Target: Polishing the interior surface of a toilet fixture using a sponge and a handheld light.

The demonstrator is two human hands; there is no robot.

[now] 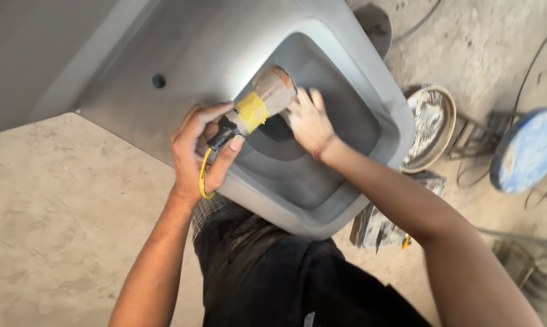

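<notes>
Tool: my power tool (258, 109) lies over the near rim of the grey sink basin (346, 79); its long axis runs from lower left to upper right, the dusty head pointing into the bowl.
Left hand (200, 151): my fingers are closed around the black tail end, where a yellow cord (203, 178) loops out.
Right hand (310, 121): it is pressed against the head inside the bowl, fingers curled on it.
Around: a crusted round pan (431, 124) and a blue stool (528, 148) stand on the floor.
</notes>
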